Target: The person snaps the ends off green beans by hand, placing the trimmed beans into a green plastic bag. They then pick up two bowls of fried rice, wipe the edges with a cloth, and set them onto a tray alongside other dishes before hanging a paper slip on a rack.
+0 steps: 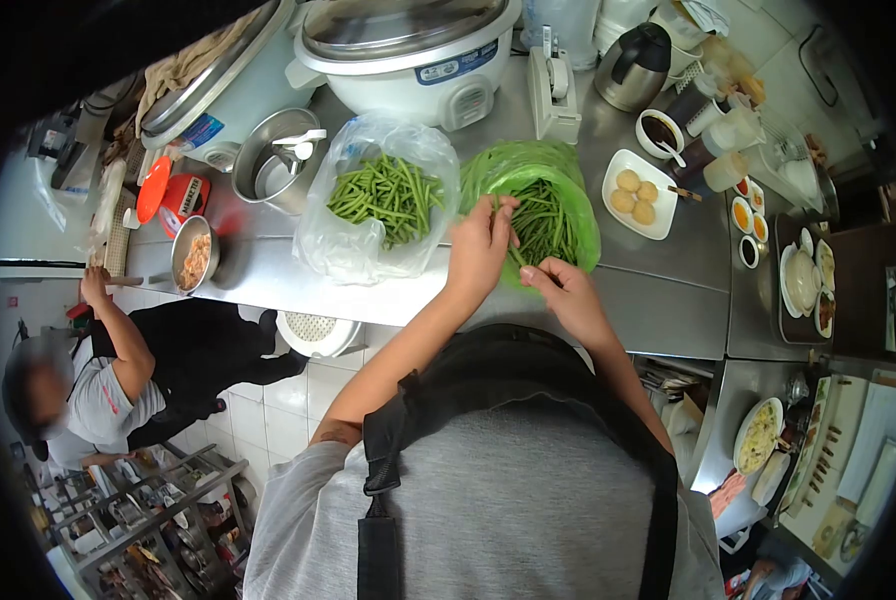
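Over the front of an open green plastic bag [586, 215], my two hands work close together. The bag holds many long green beans [540, 222]. My left hand [482, 245] is closed, fingers curled at the bag's near left edge, and seems to grip one end of a green bean [516, 256]. Thumb and fingers of my right hand [568, 292] pinch the same bean's nearer end. Left of my hands, a clear plastic bag [318, 235] lies open with short cut green bean pieces [386, 197] inside.
Behind stand a large rice cooker [403, 70], a tape dispenser [555, 95] and a steel jug [633, 68]. A white dish [656, 222] of round balls sits at right. At left are a steel pot [258, 170] and a bowl [213, 262]; a co-worker [128, 370] stands beyond.
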`<state>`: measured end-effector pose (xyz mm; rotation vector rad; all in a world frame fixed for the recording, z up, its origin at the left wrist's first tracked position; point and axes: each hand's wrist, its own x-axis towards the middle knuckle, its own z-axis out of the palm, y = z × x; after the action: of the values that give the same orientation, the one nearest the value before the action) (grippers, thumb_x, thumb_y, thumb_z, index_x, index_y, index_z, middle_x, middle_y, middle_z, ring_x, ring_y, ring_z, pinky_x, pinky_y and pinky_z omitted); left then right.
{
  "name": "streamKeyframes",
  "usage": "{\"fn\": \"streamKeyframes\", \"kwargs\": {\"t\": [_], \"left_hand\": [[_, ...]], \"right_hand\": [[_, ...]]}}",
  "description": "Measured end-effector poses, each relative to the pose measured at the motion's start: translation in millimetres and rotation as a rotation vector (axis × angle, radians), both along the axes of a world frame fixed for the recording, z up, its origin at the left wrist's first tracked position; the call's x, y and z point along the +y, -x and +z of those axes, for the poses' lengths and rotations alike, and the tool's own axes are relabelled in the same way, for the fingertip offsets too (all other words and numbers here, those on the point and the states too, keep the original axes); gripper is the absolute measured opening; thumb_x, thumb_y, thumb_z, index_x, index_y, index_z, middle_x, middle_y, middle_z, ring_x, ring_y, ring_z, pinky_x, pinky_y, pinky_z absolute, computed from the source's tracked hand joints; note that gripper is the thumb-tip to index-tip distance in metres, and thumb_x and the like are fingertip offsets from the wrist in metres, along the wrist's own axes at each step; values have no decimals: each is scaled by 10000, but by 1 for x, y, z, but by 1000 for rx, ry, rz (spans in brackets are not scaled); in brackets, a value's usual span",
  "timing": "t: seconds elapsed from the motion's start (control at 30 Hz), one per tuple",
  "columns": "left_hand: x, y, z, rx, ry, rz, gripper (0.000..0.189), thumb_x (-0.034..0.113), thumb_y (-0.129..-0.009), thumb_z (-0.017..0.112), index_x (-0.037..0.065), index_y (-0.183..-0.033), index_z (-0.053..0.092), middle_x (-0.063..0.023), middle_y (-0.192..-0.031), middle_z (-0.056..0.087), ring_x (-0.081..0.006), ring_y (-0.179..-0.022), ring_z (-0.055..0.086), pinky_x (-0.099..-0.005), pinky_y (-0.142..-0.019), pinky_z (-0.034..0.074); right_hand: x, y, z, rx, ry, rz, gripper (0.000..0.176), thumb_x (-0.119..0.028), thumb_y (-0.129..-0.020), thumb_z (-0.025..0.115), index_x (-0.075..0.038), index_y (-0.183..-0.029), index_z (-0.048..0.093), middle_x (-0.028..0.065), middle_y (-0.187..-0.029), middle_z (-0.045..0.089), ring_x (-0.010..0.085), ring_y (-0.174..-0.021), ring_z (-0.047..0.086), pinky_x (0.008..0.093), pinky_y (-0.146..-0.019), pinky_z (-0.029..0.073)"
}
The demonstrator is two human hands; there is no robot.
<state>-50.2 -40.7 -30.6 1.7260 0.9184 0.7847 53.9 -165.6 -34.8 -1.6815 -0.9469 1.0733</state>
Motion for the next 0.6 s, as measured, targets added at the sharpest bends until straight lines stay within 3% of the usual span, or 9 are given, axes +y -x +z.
{"fn": "streamKeyframes", "kwargs": {"t": [0.07, 0.17, 0.27, 0.47, 0.6], "left_hand": [[-7, -3, 1, -55, 75, 28, 146, 99, -952, 447, 15, -1027, 540, -43, -539, 499, -144, -464, 441, -298, -488, 393], [-10, -4, -7, -54, 152, 2, 221, 70, -959, 393, 26, -1157, 480, -21, -601, 481, -84, -525, 447, -246, -504, 376], [-10, -8, -30, -167, 298, 13, 221, 87, -960, 403, 36, -1155, 493, -3, -635, 457, -82, -525, 430, -239, -502, 374], [-5, 0, -56, -193, 860, -323, 290, 122, -953, 428, 25, -1222, 475, 5, -693, 503, -62, -610, 472, -221, -534, 400], [-5, 5, -22, -21, 944, -442, 312, 128, -946, 447, 12, -1234, 470, -29, -806, 578, -74, -685, 535, -193, -618, 444]], "right_hand": [[0, 2, 5, -131, -27, 19, 277, -245, -874, 623, 14, -779, 596, 58, -630, 538, 110, -551, 468, 294, -515, 377], [2, 8, 18, -222, -82, 36, 279, -228, -848, 659, 24, -761, 576, 105, -634, 544, 152, -547, 485, 311, -536, 402], [4, 8, 20, -261, -146, 77, 289, -224, -826, 685, 24, -747, 561, 119, -644, 553, 183, -546, 494, 320, -550, 417], [7, 5, 20, -211, -209, 179, 247, -202, -819, 693, 7, -759, 575, 101, -644, 551, 173, -553, 501, 302, -544, 415], [11, 3, 19, -145, -227, 225, 157, -123, -819, 674, 4, -769, 596, 58, -630, 556, 108, -558, 475, 265, -536, 399]]}}
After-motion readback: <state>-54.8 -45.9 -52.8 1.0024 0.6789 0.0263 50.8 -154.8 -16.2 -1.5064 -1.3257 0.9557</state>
